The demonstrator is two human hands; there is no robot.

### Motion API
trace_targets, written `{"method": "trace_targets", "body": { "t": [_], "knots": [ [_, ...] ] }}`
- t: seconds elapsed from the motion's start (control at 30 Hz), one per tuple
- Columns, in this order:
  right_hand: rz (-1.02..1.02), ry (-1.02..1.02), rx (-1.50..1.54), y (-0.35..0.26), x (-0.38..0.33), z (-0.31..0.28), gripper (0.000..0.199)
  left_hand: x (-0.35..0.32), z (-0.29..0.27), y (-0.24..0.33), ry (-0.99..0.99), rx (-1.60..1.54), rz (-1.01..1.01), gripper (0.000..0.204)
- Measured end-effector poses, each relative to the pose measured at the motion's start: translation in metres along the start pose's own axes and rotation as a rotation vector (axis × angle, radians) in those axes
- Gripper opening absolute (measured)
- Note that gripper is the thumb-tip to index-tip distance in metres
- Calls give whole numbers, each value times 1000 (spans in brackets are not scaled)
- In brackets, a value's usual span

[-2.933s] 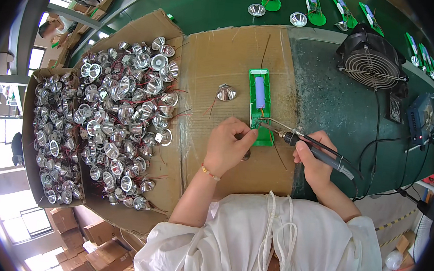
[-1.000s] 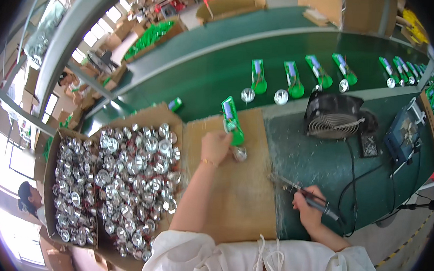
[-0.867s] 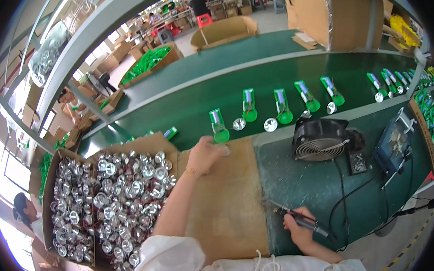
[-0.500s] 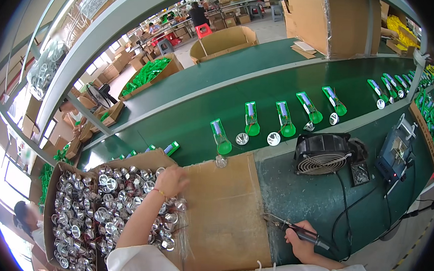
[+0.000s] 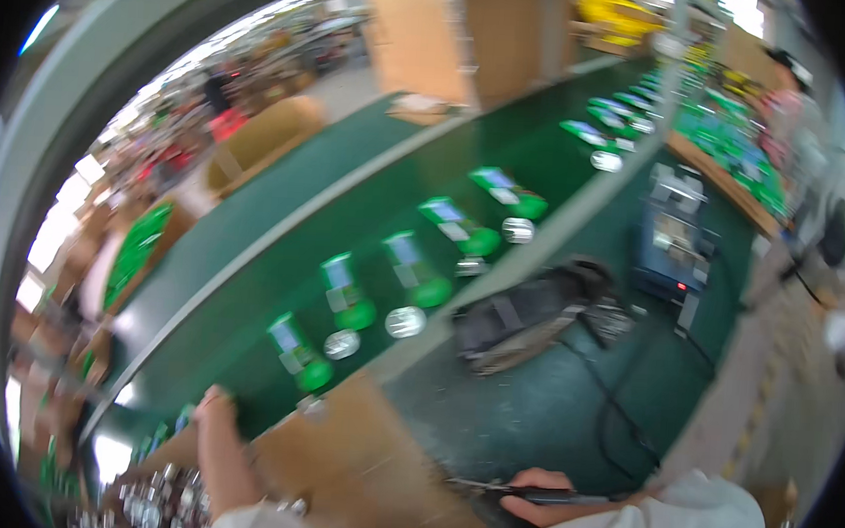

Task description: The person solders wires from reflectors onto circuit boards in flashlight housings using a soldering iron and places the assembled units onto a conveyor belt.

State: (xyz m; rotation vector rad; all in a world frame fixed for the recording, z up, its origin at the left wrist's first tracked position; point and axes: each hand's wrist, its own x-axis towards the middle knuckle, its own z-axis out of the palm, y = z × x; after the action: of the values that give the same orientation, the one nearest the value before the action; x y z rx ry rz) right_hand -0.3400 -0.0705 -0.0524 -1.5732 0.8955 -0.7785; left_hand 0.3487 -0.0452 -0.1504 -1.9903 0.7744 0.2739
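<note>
Black soldering iron point(image 5: 525, 494) sits in the curled fingers of the right hand point(image 5: 536, 496), low on the green mat. Left hand point(image 5: 213, 406) reaches toward the shiny metal cups point(image 5: 151, 509) left of the cardboard sheet point(image 5: 362, 454); its fingers are too blurry to tell. Best keep the hot tip still.

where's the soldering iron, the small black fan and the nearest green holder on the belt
soldering iron point(image 5: 534, 493), head view, dark handle in the right hand
small black fan point(image 5: 526, 314), head view, its blurred housing
nearest green holder point(image 5: 299, 353), head view, its middle
</note>
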Motion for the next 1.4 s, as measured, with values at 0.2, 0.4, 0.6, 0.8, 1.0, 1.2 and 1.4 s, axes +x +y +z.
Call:
{"method": "trace_targets", "body": {
  "t": [0.2, 0.4, 0.6, 0.8, 1.0, 1.2, 1.4],
  "knots": [
    [-57, -34, 135, 8, 7, -7, 14, -185, -176, 33, 12, -266, -140, 83],
    [89, -69, 125, -5, 5, -8, 20, -198, -221, 34, 1239, -666, 148, 75],
    [0, 34, 244, -11, 2, -9, 16, -359, -171, 112, 842, -905, 523, 71],
    [-29, 43, 208, -10, 3, -8, 20, -433, -127, 162, 763, -942, 216, 52],
    [-56, 65, 200, -5, 3, 0, 24, -394, -66, 132, 1070, -736, -116, 34],
    [49, 65, 271, -2, 1, 0, 23, -426, -28, 148, 1169, -757, 157, 13],
    [-89, 48, 187, 23, 1, 1, 14, -492, -11, 143, 897, -1298, 363, 31]
  ]
}}
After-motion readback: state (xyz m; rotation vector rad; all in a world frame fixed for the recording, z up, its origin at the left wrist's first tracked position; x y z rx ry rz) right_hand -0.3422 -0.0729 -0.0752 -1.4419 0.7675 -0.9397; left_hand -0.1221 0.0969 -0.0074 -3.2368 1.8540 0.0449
